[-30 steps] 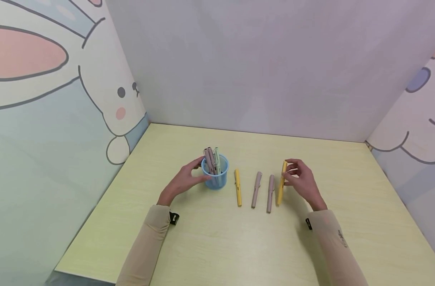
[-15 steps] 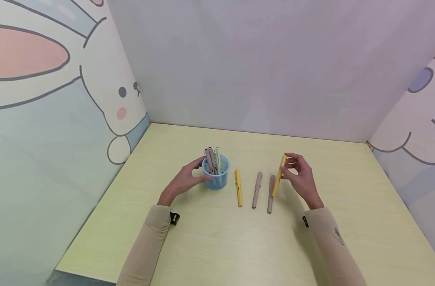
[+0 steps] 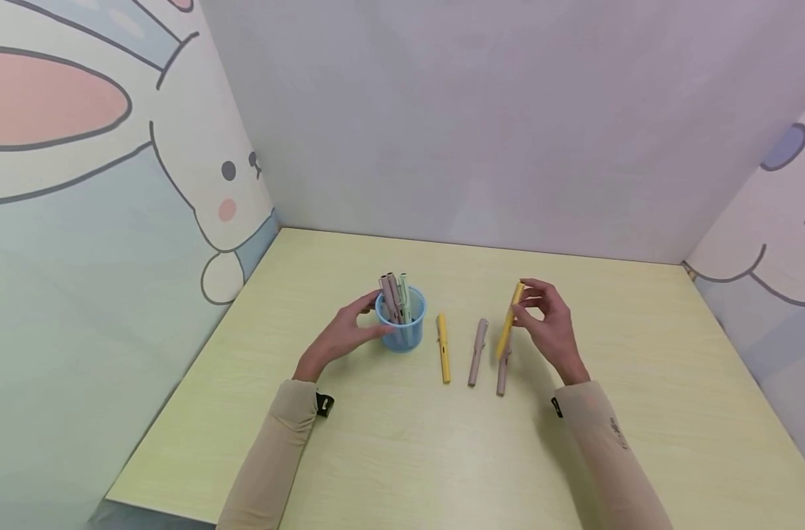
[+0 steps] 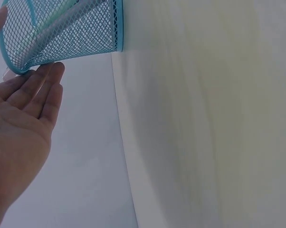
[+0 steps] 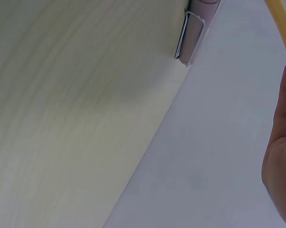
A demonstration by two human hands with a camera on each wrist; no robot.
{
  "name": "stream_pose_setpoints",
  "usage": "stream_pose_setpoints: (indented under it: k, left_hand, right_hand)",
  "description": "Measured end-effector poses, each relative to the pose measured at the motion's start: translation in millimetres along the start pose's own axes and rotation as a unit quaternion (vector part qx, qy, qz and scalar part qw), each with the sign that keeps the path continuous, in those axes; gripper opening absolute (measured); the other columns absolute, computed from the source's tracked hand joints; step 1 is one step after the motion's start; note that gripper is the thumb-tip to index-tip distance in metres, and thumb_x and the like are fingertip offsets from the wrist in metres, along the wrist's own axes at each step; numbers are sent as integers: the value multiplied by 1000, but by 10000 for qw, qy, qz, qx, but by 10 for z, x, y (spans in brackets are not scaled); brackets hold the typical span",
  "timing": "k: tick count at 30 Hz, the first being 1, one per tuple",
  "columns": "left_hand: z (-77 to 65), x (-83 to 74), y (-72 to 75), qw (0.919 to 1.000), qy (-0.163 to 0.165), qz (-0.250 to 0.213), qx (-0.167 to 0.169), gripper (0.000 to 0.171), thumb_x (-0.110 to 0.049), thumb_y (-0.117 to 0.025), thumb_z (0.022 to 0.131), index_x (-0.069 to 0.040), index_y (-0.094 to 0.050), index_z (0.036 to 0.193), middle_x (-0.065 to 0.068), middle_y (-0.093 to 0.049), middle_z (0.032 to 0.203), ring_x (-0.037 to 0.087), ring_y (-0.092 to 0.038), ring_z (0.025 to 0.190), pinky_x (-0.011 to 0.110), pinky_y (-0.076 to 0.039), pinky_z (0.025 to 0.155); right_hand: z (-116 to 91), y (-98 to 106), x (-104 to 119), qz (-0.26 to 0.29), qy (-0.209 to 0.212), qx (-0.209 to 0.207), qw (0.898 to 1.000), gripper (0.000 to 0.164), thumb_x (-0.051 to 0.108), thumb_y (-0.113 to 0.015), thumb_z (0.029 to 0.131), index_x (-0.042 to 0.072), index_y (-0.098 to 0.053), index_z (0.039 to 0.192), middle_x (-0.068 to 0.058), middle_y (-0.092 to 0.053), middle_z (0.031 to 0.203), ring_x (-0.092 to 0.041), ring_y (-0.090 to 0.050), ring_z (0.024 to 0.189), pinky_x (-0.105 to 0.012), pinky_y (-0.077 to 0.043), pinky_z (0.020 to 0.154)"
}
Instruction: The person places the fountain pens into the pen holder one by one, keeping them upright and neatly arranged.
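My left hand holds the blue mesh pen cup from its left side, thumb near the front and fingers behind. In the left wrist view those fingers lie nearly straight along the cup. Two mauve pens and a pale green one stand in it. My right hand pinches a yellow pen near its upper end. That pen tilts, its lower end overlapping a mauve pen on the table. In the right wrist view the held pen shows only partly.
Between cup and right hand, another yellow pen and a second mauve pen lie on the pale yellow table. A plain backdrop rises behind the table, with a cartoon-printed panel at the left.
My right hand has raised the yellow pen from beside the right mauve pen and carried it left, over that pen. My left hand stays at the cup.
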State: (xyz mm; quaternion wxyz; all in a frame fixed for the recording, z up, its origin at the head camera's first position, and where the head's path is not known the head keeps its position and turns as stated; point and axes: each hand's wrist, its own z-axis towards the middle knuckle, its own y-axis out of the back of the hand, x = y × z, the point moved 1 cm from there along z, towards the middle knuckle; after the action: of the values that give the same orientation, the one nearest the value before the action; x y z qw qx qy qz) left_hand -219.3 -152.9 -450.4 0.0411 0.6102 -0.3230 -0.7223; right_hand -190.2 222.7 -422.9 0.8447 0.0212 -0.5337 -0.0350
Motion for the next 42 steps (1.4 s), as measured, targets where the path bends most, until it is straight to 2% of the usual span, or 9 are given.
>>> stream_pose_setpoints:
  k: [20, 25, 29, 42]
  left_hand:
    - [14, 4, -9, 10000, 55, 73, -10, 81, -40, -76, 95, -14, -37, 161, 10, -54, 148, 36, -45, 138, 61, -38, 110]
    - [17, 10, -8, 10000, 63, 56, -10, 81, -40, -76, 95, -15, -37, 162, 10, -54, 148, 36, -45, 138, 62, -37, 110]
    - [10, -3, -9, 9999, 86, 49, -30, 82, -40, -76, 95, -15, -37, 162, 10, -55, 147, 36, -45, 138, 62, -38, 109]
    - [15, -2, -18, 10000, 44, 11, -38, 82, -40, -76, 95, -12, -36, 162, 11, -53, 150, 41, -43, 139, 63, -37, 109]
  right_hand:
    - [113, -299, 79, 188, 196, 242, 9993, 46, -25, -58, 90, -21, -47, 135, -29, -54, 109, -16, -62, 91, -37, -61, 68]
    - [146, -337, -36, 114, 255, 299, 9992, 48, -25, -58, 91, -20, -47, 137, -33, -53, 112, -17, -62, 93, -33, -61, 69]
    - [184, -373, -159, 97, 308, 289, 9991, 50, -25, -58, 91, -17, -47, 139, -31, -53, 114, -15, -62, 94, -29, -61, 68]
    - [245, -588, -179, 377, 533, 423, 9970, 49, -22, -61, 91, -11, -51, 139, -26, -55, 113, -16, -63, 95, -31, -61, 69]
